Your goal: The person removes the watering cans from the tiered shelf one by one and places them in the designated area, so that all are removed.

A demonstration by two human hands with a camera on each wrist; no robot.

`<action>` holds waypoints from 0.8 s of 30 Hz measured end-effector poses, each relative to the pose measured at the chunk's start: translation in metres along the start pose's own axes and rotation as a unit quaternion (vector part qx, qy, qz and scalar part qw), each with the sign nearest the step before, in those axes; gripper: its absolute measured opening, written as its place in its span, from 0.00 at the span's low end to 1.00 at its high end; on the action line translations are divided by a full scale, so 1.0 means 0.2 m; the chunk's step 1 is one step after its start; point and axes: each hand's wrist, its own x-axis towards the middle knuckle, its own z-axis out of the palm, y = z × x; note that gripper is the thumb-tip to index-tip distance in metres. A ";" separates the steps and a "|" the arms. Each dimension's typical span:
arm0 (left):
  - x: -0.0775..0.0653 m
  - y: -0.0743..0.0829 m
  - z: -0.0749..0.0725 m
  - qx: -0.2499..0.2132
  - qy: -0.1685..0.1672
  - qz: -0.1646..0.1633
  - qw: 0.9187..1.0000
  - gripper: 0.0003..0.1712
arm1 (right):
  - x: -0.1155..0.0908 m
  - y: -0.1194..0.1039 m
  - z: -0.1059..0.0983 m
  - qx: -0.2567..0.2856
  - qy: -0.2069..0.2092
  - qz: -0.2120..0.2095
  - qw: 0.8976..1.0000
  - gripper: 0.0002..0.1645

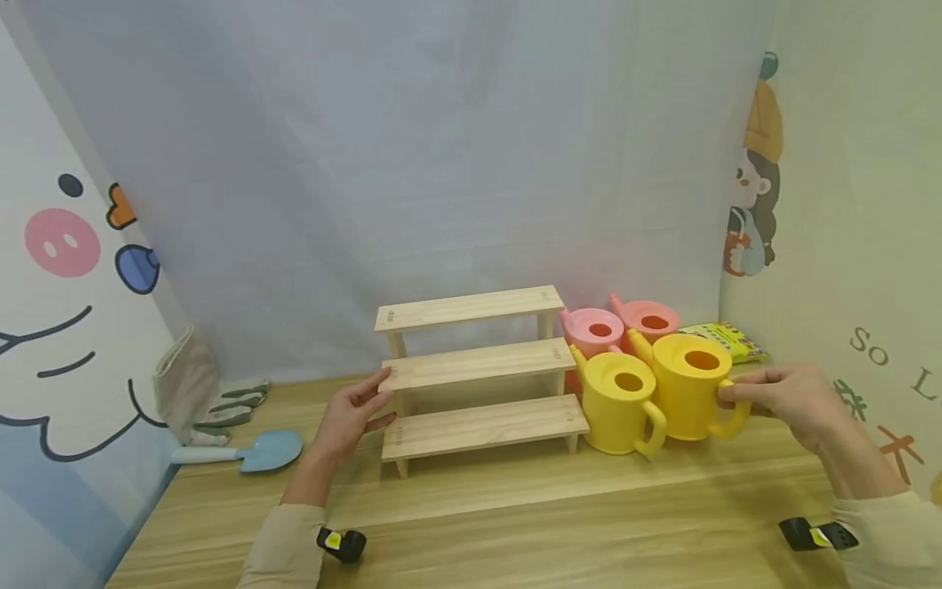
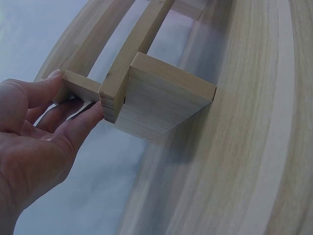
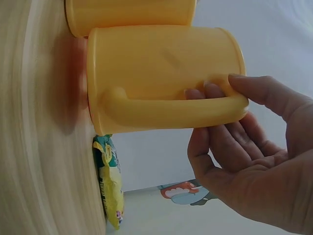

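Observation:
A three-tier wooden stand [image 1: 478, 366] stands on the table in the head view. My left hand [image 1: 346, 421] grips the left end of its middle tier, thumb on top and fingers beneath, as the left wrist view shows. To the stand's right, my right hand [image 1: 795, 401] holds the handle of a yellow watering can [image 1: 680, 405]. In the right wrist view, fingers go through that handle [image 3: 166, 113] and the thumb lies near its upper end. Another yellow watering can [image 1: 614, 413] sits between it and the stand. Two pink watering cans [image 1: 589, 319] are partly hidden behind.
A yellow-green packet [image 1: 724, 339] lies behind the right hand. At the far left are a blue trowel [image 1: 272, 451] with a white handle and cloth gloves [image 1: 187, 384]. A pale curtain [image 1: 441, 164] hangs behind the wooden table [image 1: 515, 532], with printed panels at both sides.

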 end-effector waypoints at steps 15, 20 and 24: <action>-0.01 0.02 0.01 -0.002 0.003 -0.003 1.000 0.32 | 0.03 0.07 0.06 -0.009 -0.003 0.023 1.000 0.19; -0.01 0.02 0.01 0.000 0.000 -0.002 1.000 0.33 | 0.04 0.08 0.06 0.000 -0.007 0.021 1.000 0.16; -0.01 0.01 0.00 -0.002 0.000 0.001 1.000 0.33 | 0.04 0.09 0.07 -0.001 -0.011 0.016 1.000 0.15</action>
